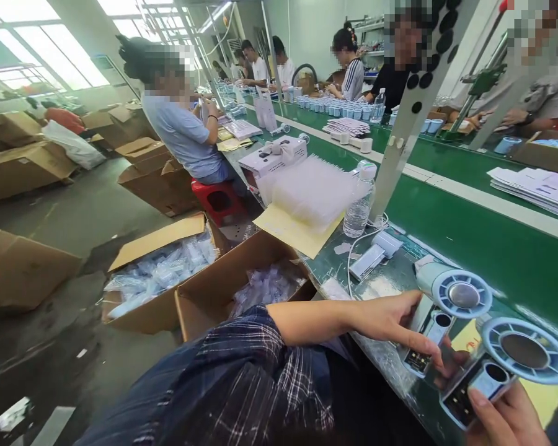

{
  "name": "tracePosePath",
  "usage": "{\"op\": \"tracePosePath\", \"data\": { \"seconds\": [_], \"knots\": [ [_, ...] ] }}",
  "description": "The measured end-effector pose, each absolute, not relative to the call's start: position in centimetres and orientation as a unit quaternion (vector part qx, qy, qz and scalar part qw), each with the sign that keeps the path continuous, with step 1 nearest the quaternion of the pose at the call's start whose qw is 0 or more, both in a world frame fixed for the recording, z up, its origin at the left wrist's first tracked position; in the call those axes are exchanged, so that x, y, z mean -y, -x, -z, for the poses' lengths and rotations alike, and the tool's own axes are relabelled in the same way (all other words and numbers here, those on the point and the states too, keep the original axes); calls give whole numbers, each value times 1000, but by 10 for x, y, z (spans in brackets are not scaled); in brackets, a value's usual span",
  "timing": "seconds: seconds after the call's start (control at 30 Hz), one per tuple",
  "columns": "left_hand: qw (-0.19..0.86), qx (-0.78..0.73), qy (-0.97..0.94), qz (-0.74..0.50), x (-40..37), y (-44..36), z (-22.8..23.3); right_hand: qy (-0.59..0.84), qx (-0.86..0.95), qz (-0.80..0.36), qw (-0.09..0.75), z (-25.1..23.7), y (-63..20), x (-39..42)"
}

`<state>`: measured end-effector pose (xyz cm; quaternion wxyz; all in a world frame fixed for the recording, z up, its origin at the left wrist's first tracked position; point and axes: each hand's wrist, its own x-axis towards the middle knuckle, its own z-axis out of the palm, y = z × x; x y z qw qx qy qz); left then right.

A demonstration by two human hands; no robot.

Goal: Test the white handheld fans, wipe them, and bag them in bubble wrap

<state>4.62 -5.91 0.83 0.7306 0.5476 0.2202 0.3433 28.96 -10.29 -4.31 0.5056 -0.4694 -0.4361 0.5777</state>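
In the left hand's grip [395, 322], a smooth pale plastic fan [446, 303] is showing a glossy metallic hub; beneath it, the tabletop [493, 248] is looking matt green, film-covered nearby.

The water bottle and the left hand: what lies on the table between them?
In the head view, a small white device with a trailing white cord lies between the water bottle and the left hand.
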Motion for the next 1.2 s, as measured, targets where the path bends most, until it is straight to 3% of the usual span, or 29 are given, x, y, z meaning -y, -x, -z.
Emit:
{"op": "tracePosePath", "data": {
  "seconds": [0.33, 0.67, 0.9, 1.2],
  "knots": [
    [718, -245, -530, -379, 66, -41, -13, 436, 379, -617, 535, -6, -254, 122],
    [694, -259, -529, -415, 66, -47, -10, 404, 393, -646, 515, -5, -251, 121],
    [684, -328, -468, -454, 62, -54, 7, 424, 355, -624, 553, -2, -248, 122],
    [657, -291, -540, -437, 67, -43, -20, 436, 387, -599, 550, -7, -246, 122]
  ]
}}
